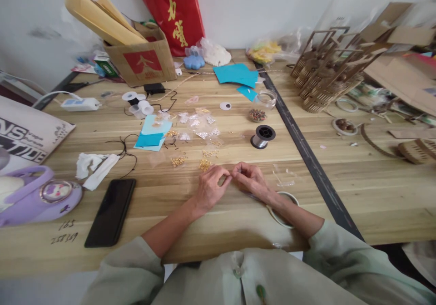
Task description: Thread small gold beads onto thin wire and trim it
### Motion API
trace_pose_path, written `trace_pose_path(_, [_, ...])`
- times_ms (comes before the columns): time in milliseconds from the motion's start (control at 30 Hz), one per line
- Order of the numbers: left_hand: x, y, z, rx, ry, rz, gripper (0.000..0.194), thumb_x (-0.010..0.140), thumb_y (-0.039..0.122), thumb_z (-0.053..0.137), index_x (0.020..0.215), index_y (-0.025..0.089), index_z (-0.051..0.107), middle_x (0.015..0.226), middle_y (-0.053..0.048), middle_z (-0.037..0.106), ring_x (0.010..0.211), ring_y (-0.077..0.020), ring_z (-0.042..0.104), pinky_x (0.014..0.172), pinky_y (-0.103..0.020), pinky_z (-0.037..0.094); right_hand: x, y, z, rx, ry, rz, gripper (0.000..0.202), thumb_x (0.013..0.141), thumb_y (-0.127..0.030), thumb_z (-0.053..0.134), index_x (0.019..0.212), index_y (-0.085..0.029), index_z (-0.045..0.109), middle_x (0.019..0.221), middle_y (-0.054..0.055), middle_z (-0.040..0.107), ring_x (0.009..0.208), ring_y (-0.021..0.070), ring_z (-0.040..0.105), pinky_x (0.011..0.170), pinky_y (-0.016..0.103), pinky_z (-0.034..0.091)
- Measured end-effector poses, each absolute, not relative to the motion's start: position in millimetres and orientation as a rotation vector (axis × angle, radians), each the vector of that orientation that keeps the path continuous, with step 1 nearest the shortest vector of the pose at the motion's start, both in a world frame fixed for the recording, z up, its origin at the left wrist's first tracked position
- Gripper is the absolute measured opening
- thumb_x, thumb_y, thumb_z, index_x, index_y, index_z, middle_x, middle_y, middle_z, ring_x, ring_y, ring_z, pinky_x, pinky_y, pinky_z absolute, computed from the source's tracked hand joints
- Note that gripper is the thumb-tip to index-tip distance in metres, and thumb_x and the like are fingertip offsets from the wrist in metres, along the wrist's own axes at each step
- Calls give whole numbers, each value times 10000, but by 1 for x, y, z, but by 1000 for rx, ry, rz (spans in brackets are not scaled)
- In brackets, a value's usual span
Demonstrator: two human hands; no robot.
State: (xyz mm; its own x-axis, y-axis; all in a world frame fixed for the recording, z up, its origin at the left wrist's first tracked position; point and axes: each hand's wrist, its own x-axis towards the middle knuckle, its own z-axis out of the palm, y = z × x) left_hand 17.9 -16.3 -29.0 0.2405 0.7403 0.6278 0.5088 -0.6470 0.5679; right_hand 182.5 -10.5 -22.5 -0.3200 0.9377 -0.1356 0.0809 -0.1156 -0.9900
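My left hand (pixel 213 187) and right hand (pixel 251 178) pinch closed, fingertips all but touching; any piece between too small to tell. Gold beads (pixel 205 164) lie just beyond left hand, wire spool (pixel 263 136) farther. Best: forearms braced, pinch light.

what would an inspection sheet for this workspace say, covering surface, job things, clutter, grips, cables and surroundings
Surface: wooden table; dark strip running along its right part.
Job things: gold-coloured pieces just beyond the left grip; spool standing beyond the right grip.
Clutter: black phone at left; blue sheets; small clear packets.
Grips: both pinched, fingertips close together; anything between them is too small to tell.
Cables: corded white power strip; black adapter with a lead.
Surroundings: printed box holding tan envelopes; red panel with gold characters; slatted baskets at right.
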Motion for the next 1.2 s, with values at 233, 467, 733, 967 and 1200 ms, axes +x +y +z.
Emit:
trace_pose_path(233, [17,-15,-30,2272,1139,1390,62,814,129,584,767,170,590,715,-33,653,686,-142,607,656,-274,490,182,-12,-16,-1221,-1529,1381,262,808,-413,578,759,-156,548,583,-45,439,506,76,358,460,208,270])
trace_pose_path(467, [15,-15,-29,2408,1135,1334,68,833,132,562,819,164,621,782,-53,664,741,-147,616,700,-282,511,183,-11,-12,-1260,-1611,1299,216,820,-354,551,743,-153,545,584,-44,440,532,84,379,493,220,279])
trace_pose_path(733, [13,-17,-28,2436,1152,1251,107,859,148,530,828,154,632,803,-67,658,763,-150,609,714,-287,517,186,-8,-18,-1224,-1630,1368,234,825,-386,550,763,-161,547,590,-35,442,532,90,377,484,217,286])
trace_pose_path(967, [12,-15,-29,2381,1073,1133,135,877,158,510,821,157,633,798,-65,653,757,-152,600,712,-287,500,197,-2,-13,-1165,-1832,1385,202,826,-342,547,781,-146,567,649,-17,493,561,88,408,504,211,308])
trace_pose_path(1200, [13,-13,-28,2020,1115,1017,83,819,149,577,755,154,630,748,-45,657,706,-155,600,675,-280,485,199,-3,-8,-1165,-2025,1120,148,839,-293,526,832,-156,584,682,-4,546,595,106,468,528,215,352])
